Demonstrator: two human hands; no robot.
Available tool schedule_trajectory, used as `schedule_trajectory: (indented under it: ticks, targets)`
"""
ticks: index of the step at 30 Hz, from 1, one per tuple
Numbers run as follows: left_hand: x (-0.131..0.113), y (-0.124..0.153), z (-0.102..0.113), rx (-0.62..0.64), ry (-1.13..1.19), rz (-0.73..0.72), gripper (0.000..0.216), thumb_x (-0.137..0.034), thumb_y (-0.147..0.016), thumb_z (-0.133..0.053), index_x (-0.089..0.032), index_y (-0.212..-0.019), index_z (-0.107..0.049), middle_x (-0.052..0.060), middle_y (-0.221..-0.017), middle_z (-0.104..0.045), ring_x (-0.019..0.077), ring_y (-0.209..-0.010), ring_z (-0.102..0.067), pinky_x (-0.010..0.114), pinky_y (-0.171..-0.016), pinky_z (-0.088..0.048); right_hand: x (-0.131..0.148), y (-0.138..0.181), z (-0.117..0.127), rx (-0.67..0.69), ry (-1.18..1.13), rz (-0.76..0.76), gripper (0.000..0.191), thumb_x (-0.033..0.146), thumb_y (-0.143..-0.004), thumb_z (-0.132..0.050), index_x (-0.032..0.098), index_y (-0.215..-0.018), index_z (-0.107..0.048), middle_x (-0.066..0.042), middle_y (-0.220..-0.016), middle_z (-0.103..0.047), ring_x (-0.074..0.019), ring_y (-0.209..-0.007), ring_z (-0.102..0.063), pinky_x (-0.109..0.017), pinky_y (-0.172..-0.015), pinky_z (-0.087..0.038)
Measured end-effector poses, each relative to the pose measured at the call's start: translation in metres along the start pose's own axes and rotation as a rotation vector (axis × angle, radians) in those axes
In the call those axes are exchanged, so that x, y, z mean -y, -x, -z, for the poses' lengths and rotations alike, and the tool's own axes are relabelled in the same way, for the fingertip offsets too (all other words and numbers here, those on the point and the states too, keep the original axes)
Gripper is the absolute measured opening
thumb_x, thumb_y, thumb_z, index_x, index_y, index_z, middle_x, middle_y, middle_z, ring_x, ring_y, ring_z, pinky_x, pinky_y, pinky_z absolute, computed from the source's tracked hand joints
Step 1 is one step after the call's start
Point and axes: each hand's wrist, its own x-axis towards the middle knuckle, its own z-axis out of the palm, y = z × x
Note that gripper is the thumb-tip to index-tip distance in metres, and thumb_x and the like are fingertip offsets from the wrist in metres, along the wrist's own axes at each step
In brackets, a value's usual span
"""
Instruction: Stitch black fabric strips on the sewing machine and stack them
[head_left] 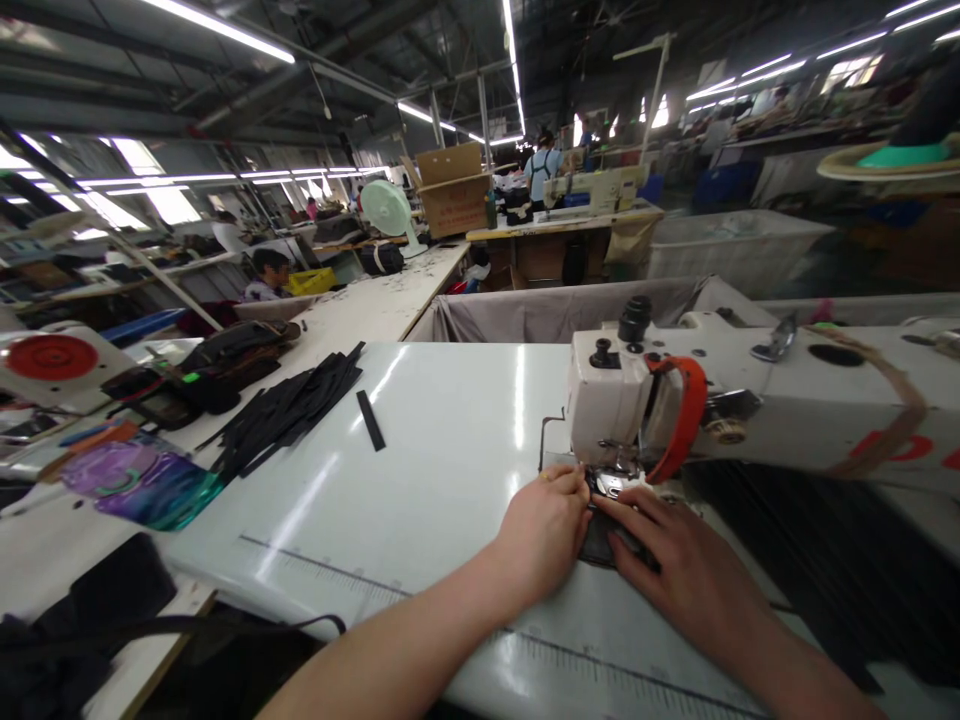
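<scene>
A white sewing machine (609, 395) with an orange band (684, 415) on its head stands at the right. Close by its presser foot, a small black fabric piece (598, 545) lies on the pale machine table. My left hand (541, 530) is at the piece's left edge, its fingers curled and pinched together on it. From the right, my right hand (679, 550) rests over the same piece with its fingers stretched and the thumb apart. The part of the piece beneath the fingers is hidden.
Black strips (296, 405) lie heaped at the left, with one loose strip (370, 420) nearer. Long dark strips (832, 560) lie right of my right arm. A purple-teal pouch (142, 480) sits at the left. Behind are a fan (387, 207), a cardboard box (454, 200) and a person (544, 170).
</scene>
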Motion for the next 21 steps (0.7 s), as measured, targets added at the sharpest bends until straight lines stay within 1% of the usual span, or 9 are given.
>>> schedule_trajectory:
  ticks: [5, 9, 13, 17, 21]
  targets:
    - [-0.001, 0.001, -0.003, -0.042, -0.026, -0.039, 0.023, -0.014, -0.094, -0.044, -0.010, -0.101, -0.065, 0.013, -0.114, -0.067, 0.0227, -0.115, -0.058, 0.038, -0.109, -0.044, 0.001, 0.000, 0.000, 0.040, 0.036, -0.006, 0.034, 0.025, -0.095, -0.044, 0.018, -0.125, -0.059, -0.011, -0.105, -0.066, -0.0260, -0.090, -0.064, -0.040, -0.072, -0.054]
    - [-0.003, 0.003, -0.008, -0.058, -0.081, -0.049, 0.027, -0.013, -0.094, -0.043, -0.005, -0.110, -0.063, 0.019, -0.122, -0.063, 0.0263, -0.123, -0.053, 0.040, -0.110, -0.044, 0.001, 0.000, 0.001, 0.039, 0.036, 0.006, 0.034, 0.023, -0.095, -0.043, 0.017, -0.125, -0.058, -0.012, -0.106, -0.065, -0.0264, -0.091, -0.063, -0.040, -0.073, -0.054]
    - [-0.004, 0.003, -0.013, -0.048, -0.113, -0.041, 0.030, -0.012, -0.094, -0.042, -0.006, -0.117, -0.060, 0.019, -0.126, -0.061, 0.0269, -0.126, -0.051, 0.043, -0.111, -0.043, 0.001, 0.001, 0.000, 0.036, 0.042, -0.002, 0.034, 0.023, -0.095, -0.044, 0.017, -0.126, -0.058, -0.012, -0.106, -0.065, -0.0270, -0.092, -0.063, -0.042, -0.075, -0.054]
    - [-0.006, 0.001, -0.017, -0.036, -0.154, -0.021, 0.031, -0.012, -0.094, -0.043, -0.002, -0.118, -0.059, 0.022, -0.127, -0.059, 0.0282, -0.128, -0.050, 0.042, -0.113, -0.040, 0.001, 0.002, 0.000, 0.055, 0.052, -0.007, 0.034, 0.023, -0.095, -0.043, 0.016, -0.126, -0.057, -0.012, -0.107, -0.064, -0.0271, -0.091, -0.062, -0.042, -0.074, -0.054]
    - [-0.009, 0.001, -0.019, -0.034, -0.177, -0.029, 0.033, -0.011, -0.094, -0.041, 0.002, -0.118, -0.058, 0.023, -0.129, -0.058, 0.0286, -0.131, -0.047, 0.041, -0.116, -0.036, 0.001, 0.002, 0.000, 0.048, 0.048, -0.006, 0.034, 0.024, -0.096, -0.042, 0.017, -0.126, -0.057, -0.012, -0.109, -0.063, -0.0270, -0.092, -0.062, -0.042, -0.075, -0.054]
